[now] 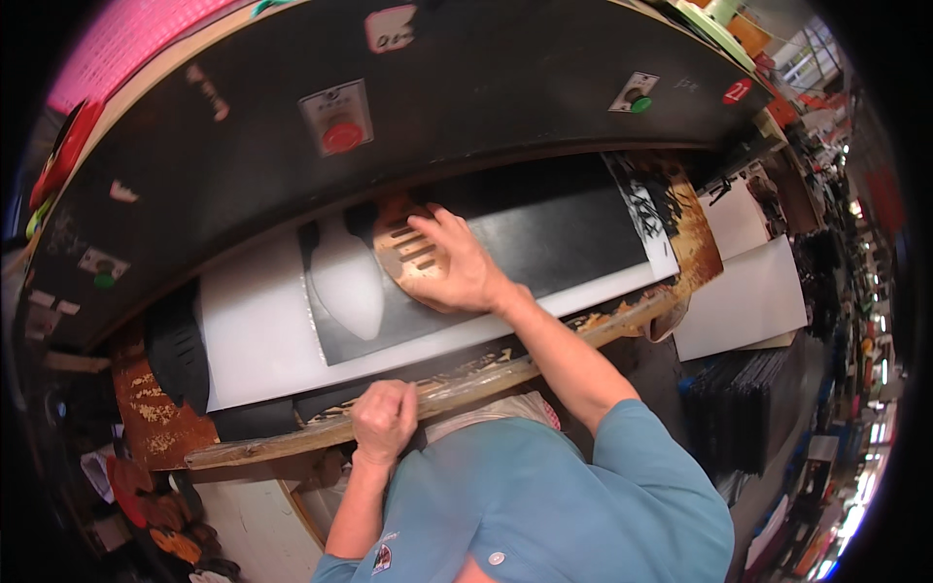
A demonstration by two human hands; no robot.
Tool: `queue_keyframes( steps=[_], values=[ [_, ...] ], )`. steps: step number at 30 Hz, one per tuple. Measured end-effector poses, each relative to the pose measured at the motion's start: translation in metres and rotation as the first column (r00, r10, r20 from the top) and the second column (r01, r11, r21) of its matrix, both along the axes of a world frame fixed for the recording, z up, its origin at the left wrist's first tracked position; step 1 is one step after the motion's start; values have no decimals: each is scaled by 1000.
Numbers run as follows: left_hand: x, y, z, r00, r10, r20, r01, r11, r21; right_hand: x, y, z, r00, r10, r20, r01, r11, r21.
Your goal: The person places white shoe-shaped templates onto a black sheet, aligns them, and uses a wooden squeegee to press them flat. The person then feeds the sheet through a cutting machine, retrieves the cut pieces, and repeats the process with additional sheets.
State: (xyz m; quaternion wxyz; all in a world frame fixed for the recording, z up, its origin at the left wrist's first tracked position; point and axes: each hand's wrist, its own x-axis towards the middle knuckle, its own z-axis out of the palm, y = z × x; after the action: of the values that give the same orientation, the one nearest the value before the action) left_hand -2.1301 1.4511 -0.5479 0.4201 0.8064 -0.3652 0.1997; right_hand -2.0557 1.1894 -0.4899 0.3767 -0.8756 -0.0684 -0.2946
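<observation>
My right hand (462, 267) reaches over the bench, its fingers and thumb curved around a brown, slotted cutting die (392, 260). The die lies on a black sheet (564, 243), and its far side is partly covered by my fingers. To its left, a long rounded cut-out (348, 287) in the sheet shows white underneath. A white board (258, 340) lies beneath the sheet. Near the front edge, my left hand (383, 420) is closed in a fist beside a worn wooden rail (496, 379); whatever it may hold is hidden.
A dark machine beam (486, 92) spans the far side, with a red button (342, 137) and green buttons (639, 103) on its face. Black slotted pieces (178, 345) lie at the bench's left. White sheets (743, 301) and a dark stack (734, 403) stand at right.
</observation>
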Motion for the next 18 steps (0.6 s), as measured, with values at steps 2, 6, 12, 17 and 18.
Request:
queue_keyframes(
  steps=[2,6,12,17,18],
  values=[
    [-2,6,-5,999,36,-7,-36,999,13,-13,-24,14,999,-16,-51,28,969,247],
    [-5,12,-14,985,159,-65,-157,987,24,-59,-121,59,815,-469,340,268,826,497],
    [-1,5,-12,976,212,37,-214,975,55,-97,-215,77,831,-489,266,365,839,404],
    [-23,-39,-6,993,121,-15,-121,993,13,-158,-164,-15,909,-415,38,364,836,410],
    [-27,-49,-7,991,130,41,-133,988,78,-161,-147,-36,917,-391,-81,380,792,478]
  ],
)
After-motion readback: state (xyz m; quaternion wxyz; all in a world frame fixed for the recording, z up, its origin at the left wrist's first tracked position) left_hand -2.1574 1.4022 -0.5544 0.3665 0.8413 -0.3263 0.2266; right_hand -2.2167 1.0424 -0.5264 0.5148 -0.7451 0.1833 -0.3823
